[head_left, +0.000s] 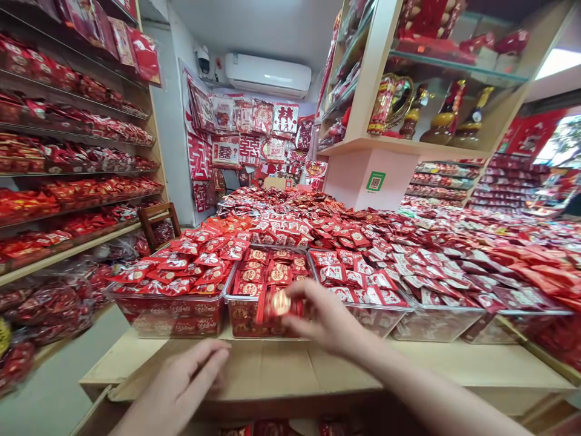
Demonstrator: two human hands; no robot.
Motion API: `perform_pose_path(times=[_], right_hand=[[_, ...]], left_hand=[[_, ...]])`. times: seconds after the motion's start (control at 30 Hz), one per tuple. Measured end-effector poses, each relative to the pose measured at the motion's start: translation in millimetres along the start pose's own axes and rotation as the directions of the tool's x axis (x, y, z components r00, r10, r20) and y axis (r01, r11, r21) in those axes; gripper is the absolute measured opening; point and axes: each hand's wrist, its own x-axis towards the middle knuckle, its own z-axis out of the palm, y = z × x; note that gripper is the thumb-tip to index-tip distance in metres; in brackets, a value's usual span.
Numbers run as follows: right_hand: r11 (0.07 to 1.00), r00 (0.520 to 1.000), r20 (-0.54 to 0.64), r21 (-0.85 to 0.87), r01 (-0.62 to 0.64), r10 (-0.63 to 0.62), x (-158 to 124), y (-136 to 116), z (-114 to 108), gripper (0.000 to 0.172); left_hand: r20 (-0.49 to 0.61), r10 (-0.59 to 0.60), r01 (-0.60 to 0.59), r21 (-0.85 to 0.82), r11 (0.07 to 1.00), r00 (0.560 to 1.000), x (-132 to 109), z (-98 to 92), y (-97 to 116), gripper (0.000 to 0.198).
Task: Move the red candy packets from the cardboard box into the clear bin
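Observation:
A small red packet point(280, 302) with a gold round print is held between the thumb and fingers of my right hand point(320, 315). It hovers at the front of a clear plastic bin point(240, 298) filled with rows of matching packets point(250, 274). My left hand point(188, 375), slightly blurred, hovers over an open cardboard box flap point(272, 369) below the bins. Its fingers are loosely extended, and nothing shows in them. More red packets point(275, 427) lie low inside the box, partly cut off by the frame.
Clear bins heaped with red packets flank the middle one, at left point(167, 315) and right point(376, 315). Behind them spreads a large pile of packets point(285, 203). Stocked shelves point(68, 160) line the left wall. A pillar point(358, 175) with a display cabinet stands at right.

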Motion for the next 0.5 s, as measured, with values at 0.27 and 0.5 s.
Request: perform_pose_path(times=[0.27,0.5], right_hand=[[0.926,0.976,-0.039,-0.309,-0.217,0.215,131.9,61.4,28.4,0.028],[0.928,0.975,0.142,-0.354,-0.114,0.173,141.9,61.6,53.1,0.026]], left_hand=[[-0.137,0.104,-0.033,0.444,0.895,0.985,15.3,0.4,-37.6,0.022],[-0.139,0.142,-0.053,0.505,0.861,0.98,8.7,2.0,-27.8,0.024]])
